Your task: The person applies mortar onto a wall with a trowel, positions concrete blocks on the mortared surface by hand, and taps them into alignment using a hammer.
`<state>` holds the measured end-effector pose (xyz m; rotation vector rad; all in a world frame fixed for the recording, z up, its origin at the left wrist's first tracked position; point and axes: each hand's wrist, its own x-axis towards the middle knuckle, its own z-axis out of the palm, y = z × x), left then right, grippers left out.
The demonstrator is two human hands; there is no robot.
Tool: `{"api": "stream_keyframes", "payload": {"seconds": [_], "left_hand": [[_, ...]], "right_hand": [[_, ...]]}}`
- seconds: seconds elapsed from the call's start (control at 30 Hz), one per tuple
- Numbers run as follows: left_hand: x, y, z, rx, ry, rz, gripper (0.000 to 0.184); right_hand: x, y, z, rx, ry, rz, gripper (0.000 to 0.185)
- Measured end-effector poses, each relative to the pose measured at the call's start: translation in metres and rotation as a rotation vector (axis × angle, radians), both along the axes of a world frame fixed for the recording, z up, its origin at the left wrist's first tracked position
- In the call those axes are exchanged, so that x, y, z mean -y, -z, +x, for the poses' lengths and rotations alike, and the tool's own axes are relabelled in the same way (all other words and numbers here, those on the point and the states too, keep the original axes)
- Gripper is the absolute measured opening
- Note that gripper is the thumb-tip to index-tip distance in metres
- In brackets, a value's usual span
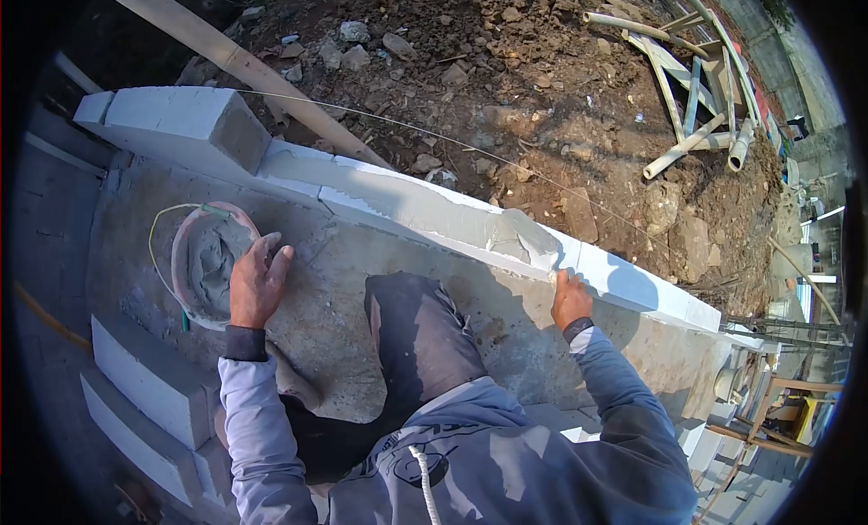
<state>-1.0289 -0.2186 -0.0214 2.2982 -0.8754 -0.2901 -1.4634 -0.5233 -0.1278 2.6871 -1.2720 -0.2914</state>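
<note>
My right hand (571,301) is wrapped around the handle of a trowel (532,239). The trowel's blade rests on the grey mortar (398,202) spread along the top of a low white block wall (615,274). My left hand (257,283) hovers at the right side of a round bucket (180,274), its thumb apart from loosely bent fingers, with nothing visible in it. Wet grey mortar (210,261) fills part of the bucket, whose thin handle hangs to the left. One white block (172,118) stands on the wall's left end.
A taut string (407,127) runs above the wall's far side. A slanting pole (235,59) crosses behind the block. White blocks (149,371) are stacked at lower left. Beyond the wall lies rocky soil (533,100), with bamboo poles (683,150) at upper right.
</note>
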Motion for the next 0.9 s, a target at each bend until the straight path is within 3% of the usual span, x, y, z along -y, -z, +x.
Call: {"api": "stream_keyframes", "payload": {"seconds": [0.03, 0.13, 0.27, 0.33, 0.4, 0.47, 0.57, 0.67, 0.9], "left_hand": [[-0.001, 0.001, -0.001, 0.012, 0.006, 0.023, 0.035], [0.003, 0.002, -0.005, 0.026, 0.028, 0.004, 0.035], [0.008, 0.007, -0.009, 0.025, 0.072, -0.006, 0.036], [0.009, 0.005, -0.009, 0.036, 0.075, -0.038, 0.036], [0.006, 0.003, -0.011, 0.030, 0.066, -0.040, 0.036], [0.004, -0.002, -0.012, 0.014, 0.055, -0.019, 0.035], [0.001, 0.001, -0.012, -0.033, 0.049, 0.008, 0.035], [0.001, 0.007, -0.011, 0.045, 0.088, -0.002, 0.033], [0.007, 0.001, -0.012, -0.003, 0.137, 0.034, 0.034]], "right_hand": [[0.000, 0.007, 0.000, -0.024, -0.056, 0.018, 0.022], [0.011, 0.007, 0.011, -0.079, -0.035, 0.125, 0.026], [0.058, 0.013, 0.026, -0.190, 0.101, 0.137, 0.027], [0.068, -0.010, 0.035, -0.335, 0.143, 0.063, 0.024], [0.064, -0.033, 0.034, -0.194, 0.270, 0.133, 0.038], [0.059, -0.033, 0.013, 0.185, 0.261, 0.230, 0.044], [0.051, 0.006, -0.027, 0.584, 0.299, 0.424, 0.045], [-0.006, -0.048, 0.012, 0.905, 1.011, 0.961, 0.041], [-0.063, -0.014, 0.062, 0.719, 0.816, 0.911, 0.044]]}}
